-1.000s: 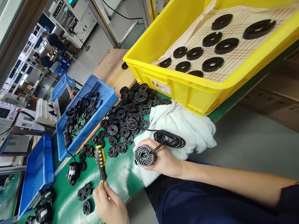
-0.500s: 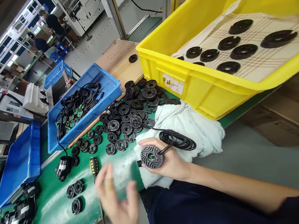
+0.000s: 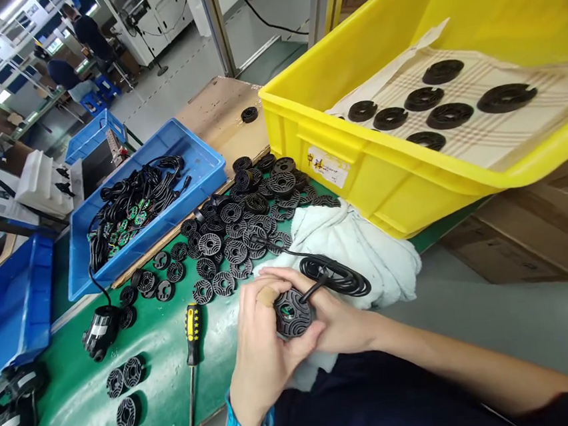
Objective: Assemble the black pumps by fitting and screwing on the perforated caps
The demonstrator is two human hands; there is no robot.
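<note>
Head view: fingers of left hand (image 3: pixel 268 358) and right hand (image 3: pixel 347 324) clamp a slotted black disc (image 3: pixel 294 314) (corded).

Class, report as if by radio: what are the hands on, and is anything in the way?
Left hand, right hand gripping black disc with cable. Screwdriver lying aside. Nothing in the way.

A yellow plastic crate (image 3: pixel 386 183) holds black discs (image 3: pixel 449 115) on checked paper (image 3: pixel 478 144) (one stray disc (image 3: pixel 249 114) sits on the wooden board (image 3: pixel 218 109) beside it), next to a blue tray (image 3: pixel 203 160) heaped with black cables (image 3: pixel 133 211).
</note>
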